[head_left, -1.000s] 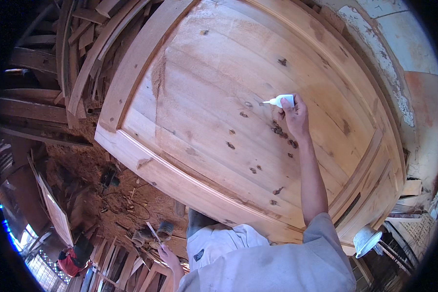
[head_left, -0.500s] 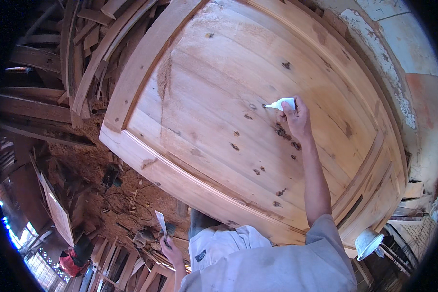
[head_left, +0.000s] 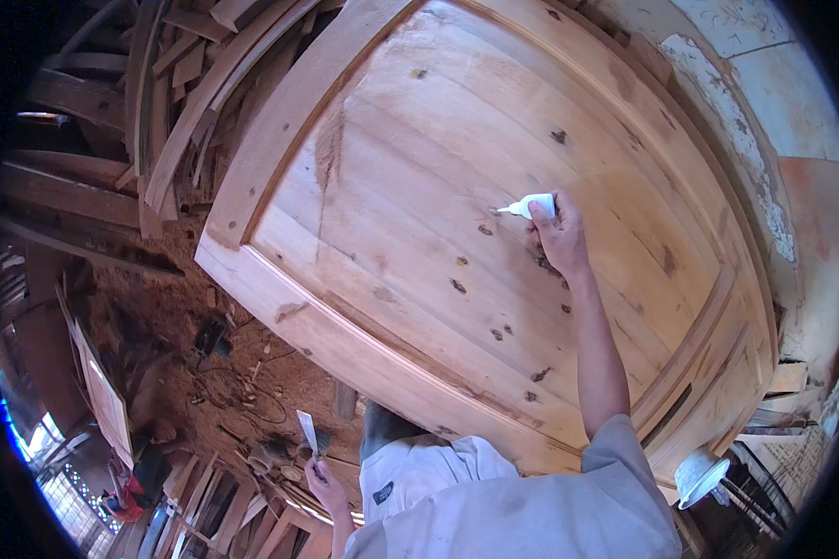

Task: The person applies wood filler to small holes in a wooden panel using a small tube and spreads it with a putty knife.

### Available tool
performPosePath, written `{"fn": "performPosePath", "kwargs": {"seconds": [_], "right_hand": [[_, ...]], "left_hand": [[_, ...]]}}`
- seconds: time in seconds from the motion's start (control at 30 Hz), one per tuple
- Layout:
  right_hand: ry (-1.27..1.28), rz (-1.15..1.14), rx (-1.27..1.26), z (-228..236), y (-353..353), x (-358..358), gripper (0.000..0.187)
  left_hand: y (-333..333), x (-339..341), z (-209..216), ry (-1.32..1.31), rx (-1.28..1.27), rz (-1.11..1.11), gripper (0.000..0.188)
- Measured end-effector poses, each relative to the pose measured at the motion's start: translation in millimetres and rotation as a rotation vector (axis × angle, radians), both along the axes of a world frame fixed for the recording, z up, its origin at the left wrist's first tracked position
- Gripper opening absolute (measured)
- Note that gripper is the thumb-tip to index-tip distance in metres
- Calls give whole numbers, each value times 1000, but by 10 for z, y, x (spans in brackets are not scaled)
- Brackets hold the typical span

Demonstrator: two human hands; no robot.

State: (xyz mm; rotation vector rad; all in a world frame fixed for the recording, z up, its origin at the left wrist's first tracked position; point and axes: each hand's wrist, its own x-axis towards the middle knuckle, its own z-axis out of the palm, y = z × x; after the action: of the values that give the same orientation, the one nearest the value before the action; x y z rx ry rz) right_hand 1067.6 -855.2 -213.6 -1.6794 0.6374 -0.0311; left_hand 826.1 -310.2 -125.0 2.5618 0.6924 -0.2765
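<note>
A large framed wooden panel with several dark knots and holes lies in front of me. Over its middle, my right hand is closed around a small white squeeze bottle with a narrow nozzle. The bottle is tilted on its side, its tip pointing left at a knot; whether the tip touches the wood I cannot tell. Low at the left, beside the panel's near edge, my left hand grips a putty knife with its pale blade pointing up. Part of its handle is hidden in my fingers.
Stacked wooden offcuts fill the far left. Sawdust covers the floor, with a dark power tool and cords on it. A white bowl stands by the panel's near right corner. At the lower left is a person in red.
My right hand has shifted slightly left with the squeeze bottle, from one dark knot to another spot beside it. The left hand still holds the putty knife in nearly the same place.
</note>
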Motion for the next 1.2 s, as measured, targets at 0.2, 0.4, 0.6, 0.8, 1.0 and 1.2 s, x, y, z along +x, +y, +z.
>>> {"fn": "performPosePath", "kwargs": {"seconds": [0.2, 0.4, 0.6, 0.8, 1.0, 1.2], "right_hand": [[-74, 14, -74, -77, 32, 37, 27], [11, 40, -151, -2, 9, 37, 25], [-69, 37, -91, 1, 42, 40, 26], [-12, 41, -89, -16, 39, 24, 25], [-29, 101, -76, -19, 152, -4, 24], [-63, 58, -128, -33, 225, -7, 33]], "left_hand": [[-11, -23, -1, -8, 35, -22, 31], [-9, 4, 2, -6, 2, -11, 34], [20, -11, 3, -14, 28, 8, 31], [91, -87, -48, 0, -4, 13, 32], [47, -83, -3, 28, 7, 17, 32], [55, -110, -27, -15, 17, -18, 30]]}}
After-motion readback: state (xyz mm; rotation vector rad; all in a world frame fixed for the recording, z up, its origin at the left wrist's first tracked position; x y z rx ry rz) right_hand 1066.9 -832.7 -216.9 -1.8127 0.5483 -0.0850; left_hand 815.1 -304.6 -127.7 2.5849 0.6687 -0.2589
